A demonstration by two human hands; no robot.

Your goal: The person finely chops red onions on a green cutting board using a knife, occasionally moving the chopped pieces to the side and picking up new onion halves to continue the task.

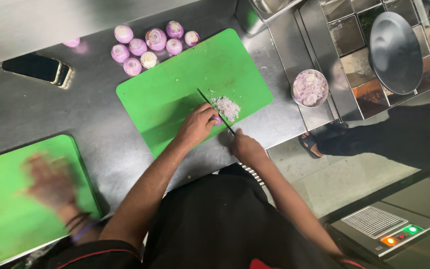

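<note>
Steel counter (100,114), green board (175,89) mid-frame, tiled floor lower right. Left hand (197,124) pins small purple onion piece (217,120) at board's lower edge — right hand (245,147) grips knife (215,110); pale mince pile (226,107) beside blade.

A single head-worn camera is looking almost straight down from above the person's own torso onto the steel bench (100,149). It is sitting at about arm's reach, taking in the hands and the green cutting board (175,89) at centre. The bench's far edge is running along the top left, its near edge crossing diagonally, with floor (334,184) showing lower right.
</note>
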